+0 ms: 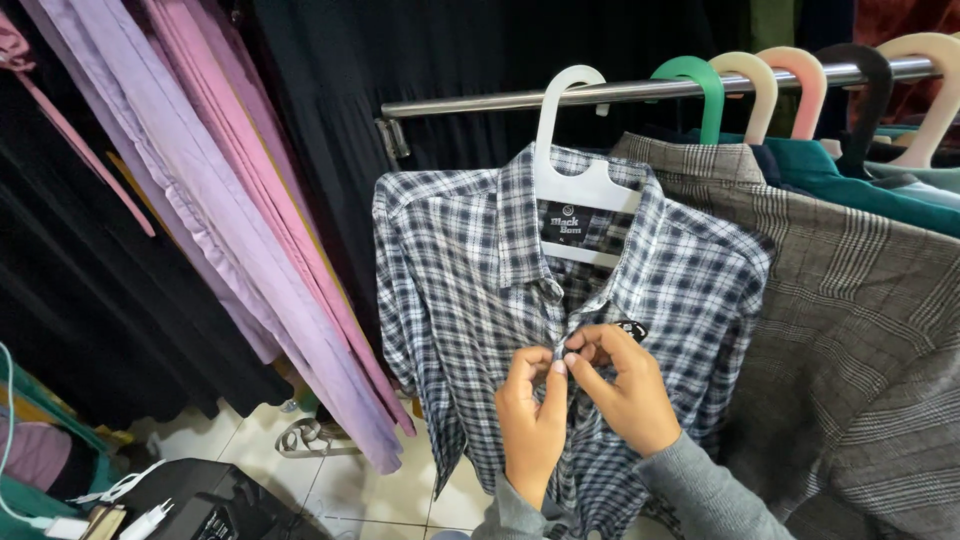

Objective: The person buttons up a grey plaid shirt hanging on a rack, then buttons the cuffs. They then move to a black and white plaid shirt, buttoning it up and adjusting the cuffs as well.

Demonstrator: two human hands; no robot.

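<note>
My grey sleeves (690, 490) are rising from the bottom edge, nearest to me, and both my hands are meeting at the front of the plaid shirt (470, 300). The shirt, checked in navy and white, is hanging on a white hanger (575, 175) from the metal rail (480, 102), just in front of a grey checked garment (860, 330) on the same rail. To the left, lilac and pink garments (250, 230) are hanging at a slant against dark cloth. My right hand (625, 385) is pinching the placket edge between thumb and fingertips, and my left hand (530, 415) is pinching the opposite edge, so the two are touching at one small button (562, 352) midway down the shirt's front. Coloured hangers (700, 85) are lining the rail to the right. Down at the lower left, a black box (205, 495) is lying on the tiled floor (340, 490).
</note>
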